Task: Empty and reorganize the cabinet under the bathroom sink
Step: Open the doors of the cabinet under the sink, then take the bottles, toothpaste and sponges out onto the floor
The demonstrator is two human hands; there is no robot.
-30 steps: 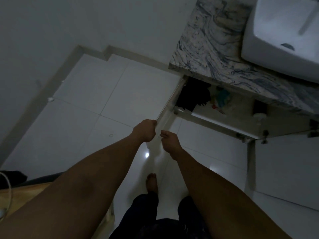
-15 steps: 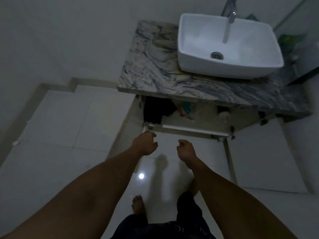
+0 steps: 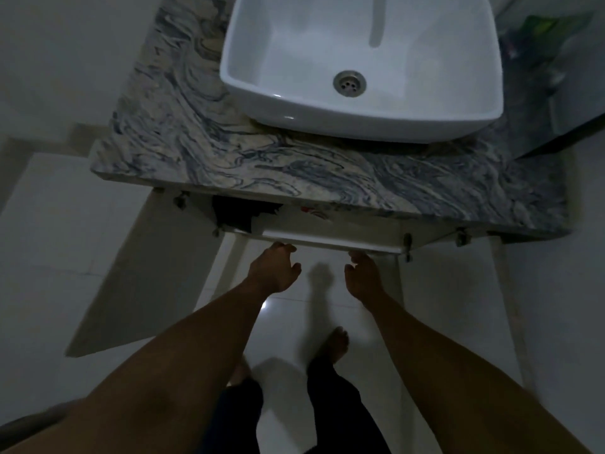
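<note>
Compared with half a second earlier, the view is sitting closer over the vanity, with the white sink (image 3: 360,124) now filling the upper centre of the frame. Both hands are also lying nearer the cabinet (image 3: 330,241), which is standing open just below the marbled countertop (image 3: 196,152) at mid-frame.

The left hand (image 3: 273,268) is reaching up to the cabinet's white lower front edge. Its fingers are loosely spread and holding nothing, and whether they are touching the edge is unclear. The right hand (image 3: 361,276) is hovering just below the same edge, fingers loosely curled and empty.

Counted:
- Two hands.
- Two open cabinet doors, the left door (image 3: 147,273) and the right door (image 3: 458,290).
- One sink with one drain (image 3: 349,83).
- One dark bundle (image 3: 239,214) inside the cabinet at its left.
- Two bare feet at lower centre, the clearer being the foot (image 3: 335,344) on the right.
</note>
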